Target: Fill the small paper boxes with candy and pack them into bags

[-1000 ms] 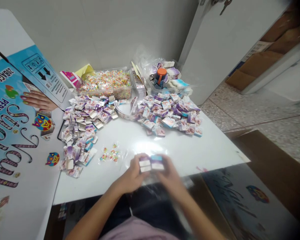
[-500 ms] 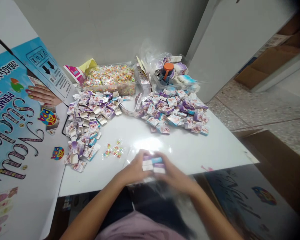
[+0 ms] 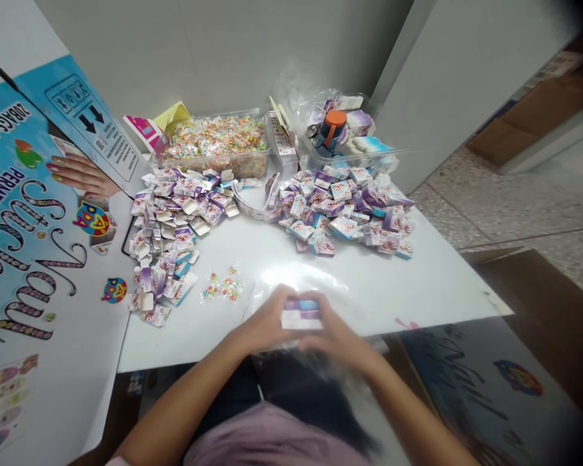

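Between my two hands is a small block of candy boxes [image 3: 301, 314], white, purple and blue, stacked side by side near the table's front edge. My left hand [image 3: 271, 318] is closed on the left side of the block. On the right side, my right hand [image 3: 334, 333] presses against the same boxes, with its lower fingers somewhat blurred. A clear plastic bag [image 3: 315, 277] lies flat on the table under and beyond the hands. Several small wrapped candies [image 3: 223, 286] rest to the left of the bag.
Heaps of small boxes lie left [image 3: 175, 226] and right [image 3: 350, 207] on the white table [image 3: 214, 336]. Behind them stand a tub of wrapped candies [image 3: 218, 145] and a tub with an orange-capped bottle [image 3: 333, 126]. A large printed carton [image 3: 53, 259] borders the left.
The boxes between my hands have been squeezed into a tighter, more even block. The whole view has shifted slightly.
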Demonstrator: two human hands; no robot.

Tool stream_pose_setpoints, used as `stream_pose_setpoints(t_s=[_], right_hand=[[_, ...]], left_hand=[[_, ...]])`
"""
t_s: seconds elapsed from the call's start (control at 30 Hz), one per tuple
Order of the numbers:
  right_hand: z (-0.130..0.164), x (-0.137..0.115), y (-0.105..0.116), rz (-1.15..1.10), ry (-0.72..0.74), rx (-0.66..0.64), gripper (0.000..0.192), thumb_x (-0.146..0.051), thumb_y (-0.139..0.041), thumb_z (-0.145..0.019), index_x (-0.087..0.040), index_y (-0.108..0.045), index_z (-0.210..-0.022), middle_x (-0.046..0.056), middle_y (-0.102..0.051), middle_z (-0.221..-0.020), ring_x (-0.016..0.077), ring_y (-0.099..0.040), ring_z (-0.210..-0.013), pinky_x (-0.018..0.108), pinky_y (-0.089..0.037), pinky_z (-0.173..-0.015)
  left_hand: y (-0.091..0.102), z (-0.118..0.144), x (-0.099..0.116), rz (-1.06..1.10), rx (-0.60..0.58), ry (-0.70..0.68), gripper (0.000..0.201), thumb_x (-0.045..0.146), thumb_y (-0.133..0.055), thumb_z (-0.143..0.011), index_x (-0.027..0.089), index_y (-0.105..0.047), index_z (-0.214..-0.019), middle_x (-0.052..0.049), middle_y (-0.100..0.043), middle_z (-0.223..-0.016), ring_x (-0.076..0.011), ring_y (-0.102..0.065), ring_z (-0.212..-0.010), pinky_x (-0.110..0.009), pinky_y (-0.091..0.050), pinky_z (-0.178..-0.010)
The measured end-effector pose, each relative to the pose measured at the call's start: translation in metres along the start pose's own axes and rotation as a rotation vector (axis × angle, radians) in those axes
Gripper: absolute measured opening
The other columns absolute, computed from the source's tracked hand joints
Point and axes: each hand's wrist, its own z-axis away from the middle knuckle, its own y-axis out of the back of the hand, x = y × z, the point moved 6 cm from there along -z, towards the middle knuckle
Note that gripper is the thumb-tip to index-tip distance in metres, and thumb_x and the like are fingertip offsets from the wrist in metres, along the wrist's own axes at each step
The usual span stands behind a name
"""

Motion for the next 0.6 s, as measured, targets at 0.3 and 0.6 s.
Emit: stream_pose_setpoints(t_s=[0.3,0.6], right_hand=[[0.014,-0.025,0.003,-0.041,0.134,0.226,0.107,-0.044,-0.084,-0.068,-0.028,-0.016,-0.150,0.016,-0.031,-0.153,0.0314,-0.037,-0.141,0.049,-0.035,-0.114],[0.062,-0.026,-0.049,-0.443,-0.154,0.200,0.063,-0.042,-0.082,-0.072,-0.022,-0.054,-0.125,0.008,-0.070,-0.113,0.0234,-0.068,-0.101,0.035,-0.055,-0.089]], left_hand=[[0.009,0.005,0.019,0.147,0.082,0.010,0.051,0.034,-0.082,-0.071,0.021,-0.053,-0.111,-0.004,-0.054,-0.108,-0.0192,-0.055,-0.094,-0.031,-0.045,-0.081],[-0.016,0.070,0.048,0.714,0.139,0.161,0.056,0.028,-0.087,-0.066,0.023,-0.053,-0.111,-0.006,-0.041,-0.131,-0.0180,-0.054,-0.102,-0.026,-0.047,-0.084]])
